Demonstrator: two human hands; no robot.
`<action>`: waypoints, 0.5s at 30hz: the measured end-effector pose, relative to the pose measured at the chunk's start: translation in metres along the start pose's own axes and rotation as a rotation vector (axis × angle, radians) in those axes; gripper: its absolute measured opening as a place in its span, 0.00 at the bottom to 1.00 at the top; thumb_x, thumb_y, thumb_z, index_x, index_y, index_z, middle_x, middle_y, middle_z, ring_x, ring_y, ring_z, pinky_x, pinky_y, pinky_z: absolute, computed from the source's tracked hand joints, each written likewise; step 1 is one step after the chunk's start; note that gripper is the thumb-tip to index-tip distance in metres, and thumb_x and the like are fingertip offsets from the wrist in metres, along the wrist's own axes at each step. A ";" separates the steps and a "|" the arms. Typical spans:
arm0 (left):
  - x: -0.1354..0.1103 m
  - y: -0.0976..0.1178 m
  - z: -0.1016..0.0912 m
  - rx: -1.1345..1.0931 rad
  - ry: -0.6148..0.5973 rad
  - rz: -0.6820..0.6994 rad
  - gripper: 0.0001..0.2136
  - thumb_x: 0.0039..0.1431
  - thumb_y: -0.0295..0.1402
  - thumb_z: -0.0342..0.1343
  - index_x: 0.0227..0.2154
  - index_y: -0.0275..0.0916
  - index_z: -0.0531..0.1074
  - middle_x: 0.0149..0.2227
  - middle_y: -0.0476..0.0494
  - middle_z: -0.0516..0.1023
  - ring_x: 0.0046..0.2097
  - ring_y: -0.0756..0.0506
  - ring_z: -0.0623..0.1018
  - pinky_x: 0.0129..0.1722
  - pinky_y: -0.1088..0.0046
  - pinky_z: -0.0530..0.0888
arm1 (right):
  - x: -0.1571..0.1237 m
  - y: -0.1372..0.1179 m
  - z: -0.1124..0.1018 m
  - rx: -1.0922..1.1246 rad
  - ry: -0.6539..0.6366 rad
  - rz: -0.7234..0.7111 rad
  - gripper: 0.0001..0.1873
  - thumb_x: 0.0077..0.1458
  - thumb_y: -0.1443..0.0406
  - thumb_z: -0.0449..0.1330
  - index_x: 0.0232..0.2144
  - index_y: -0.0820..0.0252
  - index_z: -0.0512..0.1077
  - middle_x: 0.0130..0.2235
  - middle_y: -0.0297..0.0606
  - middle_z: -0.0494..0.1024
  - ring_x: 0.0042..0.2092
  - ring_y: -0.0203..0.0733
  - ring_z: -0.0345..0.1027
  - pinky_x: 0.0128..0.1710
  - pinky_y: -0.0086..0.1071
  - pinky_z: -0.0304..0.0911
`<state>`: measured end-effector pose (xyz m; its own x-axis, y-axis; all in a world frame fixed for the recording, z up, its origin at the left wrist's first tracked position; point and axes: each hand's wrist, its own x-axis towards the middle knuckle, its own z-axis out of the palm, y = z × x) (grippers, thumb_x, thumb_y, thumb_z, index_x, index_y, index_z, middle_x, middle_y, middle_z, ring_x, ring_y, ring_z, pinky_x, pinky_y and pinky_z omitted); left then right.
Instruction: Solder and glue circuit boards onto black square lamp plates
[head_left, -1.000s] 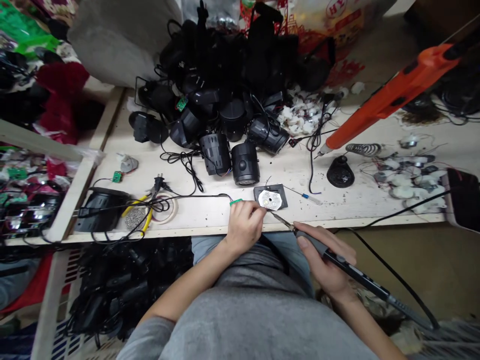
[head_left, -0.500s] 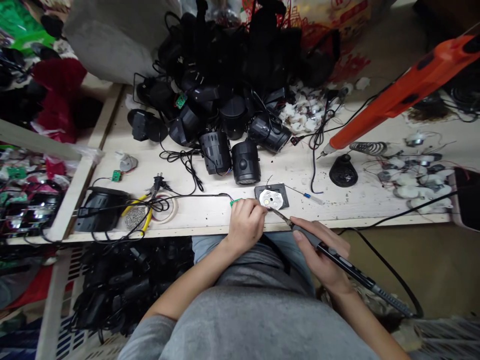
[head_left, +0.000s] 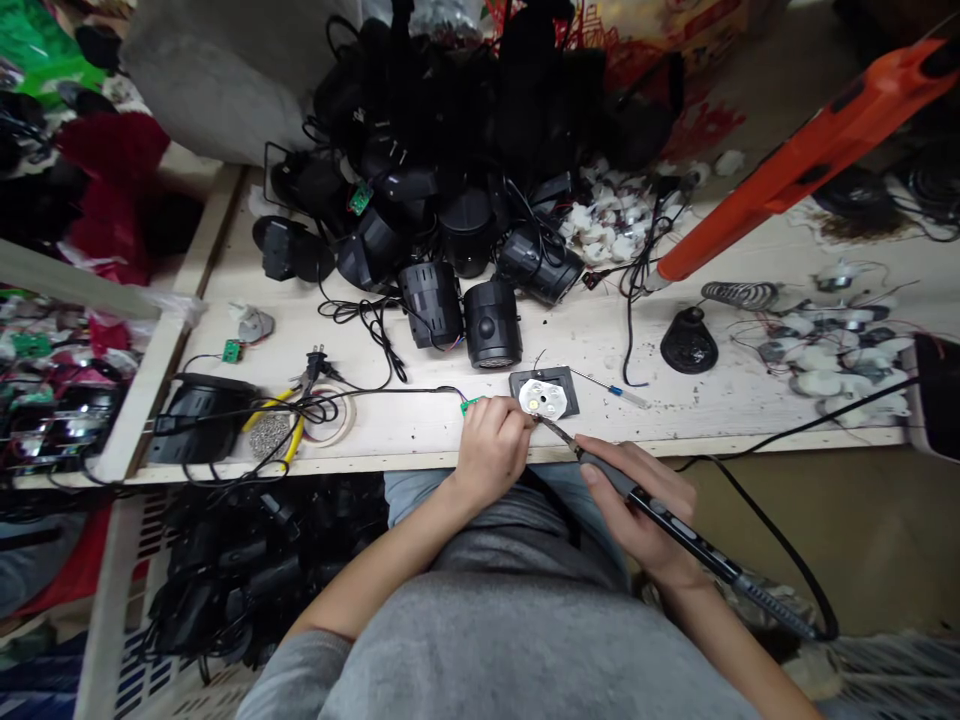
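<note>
My right hand (head_left: 637, 500) grips a black and grey soldering iron (head_left: 682, 530), its tip pointing left at the near edge of a white LED plate (head_left: 544, 399). That plate lies on a dark grey square block (head_left: 568, 385) at the bench's front. My left hand (head_left: 493, 447) is closed beside the plate, fingertips pinched near the iron's tip; what they hold is hidden. A small green circuit board (head_left: 469, 405) with a thin cable shows just behind the left hand's knuckles.
Black lamp housings (head_left: 493, 325) are heaped behind the hands. An orange electric screwdriver (head_left: 795, 170) hangs at the right, near a black pot (head_left: 688, 342) and white motors (head_left: 847, 360). Yellow-handled pliers (head_left: 295, 440), a tape roll (head_left: 341, 420) and a slim screwdriver (head_left: 600, 383) lie along the front.
The right hand and soldering iron have shifted very slightly left. My left hand stays in place, and the hanging orange screwdriver has swung a little.
</note>
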<state>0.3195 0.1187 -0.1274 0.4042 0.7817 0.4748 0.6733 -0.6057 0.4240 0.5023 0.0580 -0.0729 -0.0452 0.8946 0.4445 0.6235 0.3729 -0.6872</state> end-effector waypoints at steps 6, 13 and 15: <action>0.002 -0.001 -0.001 -0.011 0.010 0.033 0.06 0.66 0.25 0.51 0.33 0.38 0.70 0.36 0.42 0.75 0.38 0.43 0.70 0.37 0.65 0.66 | -0.001 -0.002 0.000 0.004 0.007 -0.008 0.13 0.60 0.72 0.60 0.47 0.61 0.77 0.36 0.40 0.83 0.33 0.38 0.77 0.35 0.30 0.74; -0.008 -0.007 -0.017 -0.220 0.115 -0.020 0.02 0.66 0.28 0.55 0.36 0.40 0.69 0.41 0.42 0.75 0.44 0.45 0.75 0.43 0.67 0.72 | -0.009 0.002 -0.014 0.019 0.158 0.009 0.16 0.59 0.71 0.62 0.49 0.55 0.78 0.36 0.37 0.83 0.32 0.37 0.75 0.32 0.31 0.71; -0.015 -0.009 -0.025 -0.221 0.132 -0.082 0.02 0.66 0.28 0.57 0.36 0.40 0.69 0.40 0.43 0.74 0.44 0.44 0.75 0.44 0.66 0.73 | -0.013 0.007 -0.021 0.018 0.243 0.035 0.16 0.58 0.70 0.63 0.48 0.54 0.79 0.36 0.36 0.83 0.31 0.38 0.75 0.32 0.34 0.71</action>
<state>0.2922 0.1084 -0.1194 0.2603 0.8120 0.5224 0.5428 -0.5705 0.6163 0.5236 0.0442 -0.0716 0.1670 0.8224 0.5438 0.6073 0.3487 -0.7138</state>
